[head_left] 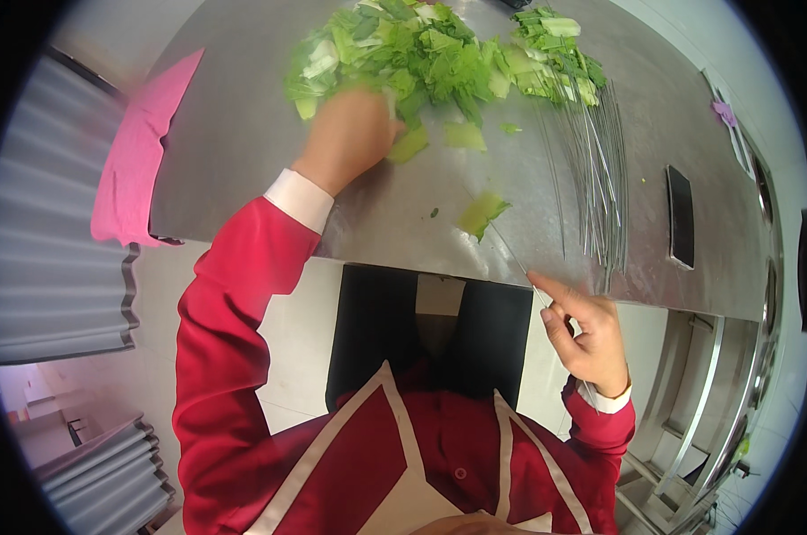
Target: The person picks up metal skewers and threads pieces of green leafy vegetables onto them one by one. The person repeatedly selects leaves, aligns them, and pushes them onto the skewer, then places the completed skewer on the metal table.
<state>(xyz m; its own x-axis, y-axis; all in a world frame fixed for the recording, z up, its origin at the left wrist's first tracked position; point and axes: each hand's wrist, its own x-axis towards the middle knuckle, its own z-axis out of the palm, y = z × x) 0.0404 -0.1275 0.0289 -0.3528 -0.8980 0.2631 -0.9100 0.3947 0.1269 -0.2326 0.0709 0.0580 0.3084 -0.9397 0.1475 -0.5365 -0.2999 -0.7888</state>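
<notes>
My right hand (589, 338) pinches a thin metal skewer (508, 247) between thumb and fingers, over the table's front edge. Near the skewer's far end is a piece of green leaf (481, 215), apparently threaded on it. At the near edge of a heap of cut leafy greens (437, 57) is my left hand (353, 137), blurred, its fingertips mostly hidden. A loose leaf piece (410, 144) lies right beside that hand, and I cannot tell whether the fingers hold anything. Many more metal skewers (604, 194) lie in a loose bundle to the right, their far ends among the greens.
The stainless steel table (229, 134) ends just before my lap. A dark phone (680, 217) lies near its right side. Pink cloth (135, 160) hangs over the left corner. Single leaf scraps (465, 136) lie in front of the heap. A metal rack (694, 394) stands at lower right.
</notes>
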